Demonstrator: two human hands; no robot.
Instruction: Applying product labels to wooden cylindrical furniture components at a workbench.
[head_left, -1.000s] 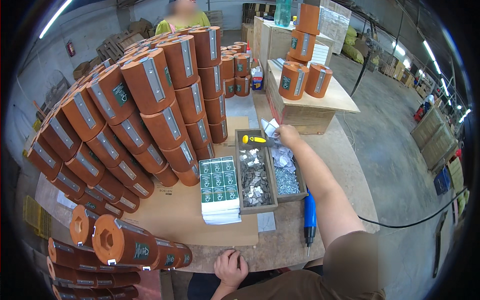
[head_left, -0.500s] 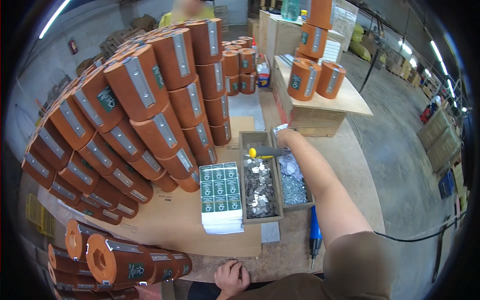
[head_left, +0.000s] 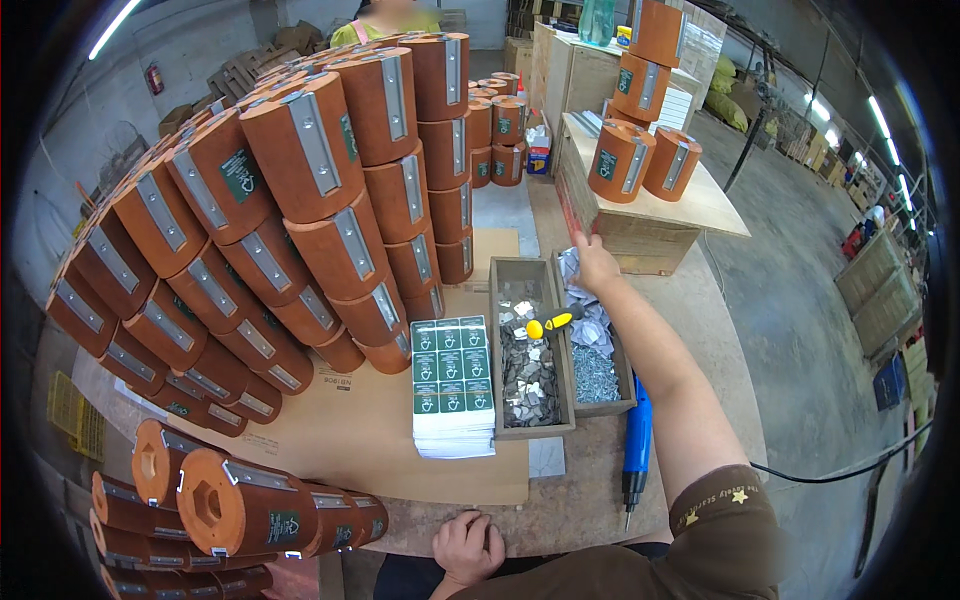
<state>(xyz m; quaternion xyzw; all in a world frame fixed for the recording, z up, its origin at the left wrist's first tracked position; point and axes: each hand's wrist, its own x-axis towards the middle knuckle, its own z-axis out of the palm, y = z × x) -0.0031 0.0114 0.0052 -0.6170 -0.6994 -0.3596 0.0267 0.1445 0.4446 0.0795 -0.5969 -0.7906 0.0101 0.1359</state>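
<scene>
My right hand (head_left: 594, 264) is over the far end of the right wooden tray (head_left: 606, 408), beside crumpled white paper (head_left: 590, 322); its visible fingers look apart, with nothing seen in them. Small silvery metal parts (head_left: 594, 374) fill that tray's near end. A yellow-and-black handled tool (head_left: 552, 323) lies across the left wooden tray (head_left: 532, 432), above many small flat metal pieces (head_left: 528, 385). My left hand (head_left: 468, 548) rests at the table's front edge, fingers curled in, with nothing visible in them. A stack of green-and-white labels (head_left: 452, 370) stands left of the trays.
Orange-brown cylinders (head_left: 340, 245) with metal strips are stacked high on the left; more (head_left: 250, 505) lie at the near left. A blue power screwdriver (head_left: 636, 440) lies right of the trays. A wooden box (head_left: 640, 240) bears several cylinders. Another person (head_left: 385, 25) is behind the stacks.
My right hand has drawn back slightly, its fingers now showing above the paper. The yellow-and-black tool lies at a different angle. The whole view has shifted a little; my left hand stays put.
</scene>
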